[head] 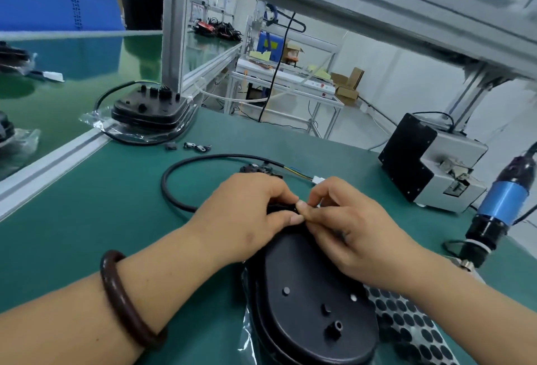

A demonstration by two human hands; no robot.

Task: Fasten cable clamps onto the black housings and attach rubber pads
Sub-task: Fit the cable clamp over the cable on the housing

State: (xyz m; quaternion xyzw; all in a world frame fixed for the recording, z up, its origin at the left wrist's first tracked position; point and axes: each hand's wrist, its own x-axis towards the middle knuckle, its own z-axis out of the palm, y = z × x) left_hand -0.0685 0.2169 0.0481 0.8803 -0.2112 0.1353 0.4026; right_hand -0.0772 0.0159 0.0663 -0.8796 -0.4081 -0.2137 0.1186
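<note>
A black oval housing [308,300] lies flat on the green mat in front of me, with small posts on its face. My left hand [247,216] and my right hand [351,228] meet at its far end, fingertips pinching a small part where the black cable [174,172] enters; the part itself is hidden by the fingers. The cable loops away left and ends in coloured wires with a white connector [318,181]. A sheet of round black rubber pads [406,324] lies under my right forearm. Loose cable clamps [197,147] lie farther back on the mat.
A second black housing [151,111] in clear plastic sits at the back left. A black and grey screw feeder [427,161] stands at the right, with a blue electric screwdriver [499,210] beside it. An aluminium rail borders the mat on the left.
</note>
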